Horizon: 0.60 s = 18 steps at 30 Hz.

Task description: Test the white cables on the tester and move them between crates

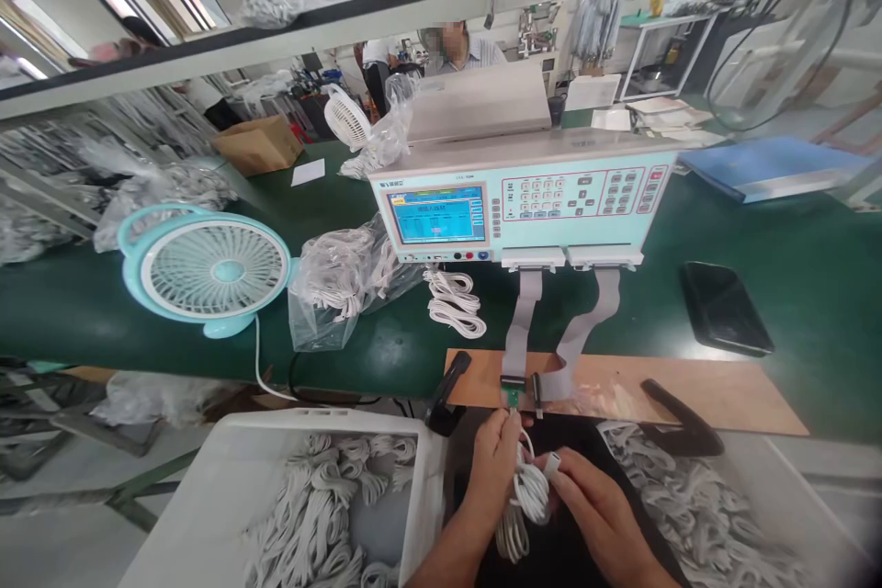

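Holding coiled white cable (529, 498) just below tabletop (792, 294) edge. Left hand (492, 459) grip clamped on one plug by the test socket (512, 393), right hand (599, 514) grip clamped on the other.

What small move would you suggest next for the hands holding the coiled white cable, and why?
Probably lift the white plug in the right hand to the dark connector on the board. The left hand seems to hold the other end of the coiled white cable at the green connector, while this plug is free.
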Tool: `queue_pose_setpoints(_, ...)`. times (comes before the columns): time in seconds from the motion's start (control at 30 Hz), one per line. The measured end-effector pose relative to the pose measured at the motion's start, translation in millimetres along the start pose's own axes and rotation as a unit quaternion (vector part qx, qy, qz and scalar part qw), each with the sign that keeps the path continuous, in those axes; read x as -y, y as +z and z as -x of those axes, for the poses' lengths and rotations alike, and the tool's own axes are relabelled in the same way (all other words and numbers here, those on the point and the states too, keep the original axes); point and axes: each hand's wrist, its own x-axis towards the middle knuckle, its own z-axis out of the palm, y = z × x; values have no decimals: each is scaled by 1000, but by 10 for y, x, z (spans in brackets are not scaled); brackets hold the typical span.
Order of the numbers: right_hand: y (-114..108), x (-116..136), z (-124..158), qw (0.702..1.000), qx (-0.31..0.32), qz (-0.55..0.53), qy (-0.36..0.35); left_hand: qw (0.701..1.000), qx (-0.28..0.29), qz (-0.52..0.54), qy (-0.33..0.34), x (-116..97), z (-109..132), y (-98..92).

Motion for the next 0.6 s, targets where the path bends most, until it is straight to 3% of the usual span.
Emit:
queue_pose_setpoints(0.2,48,-118,-211,988,-120,-73,65,997,-20,-27,67,-1,30,7)
queue_pose_setpoints(0.37,118,-144,-348,982,-128,-95,100,997,-12,-32,69,19,15,7)
queue_pose_setpoints(0.6,118,-220,-343,979,-137,-123,90,997,-8,-19,79,20,5,-10)
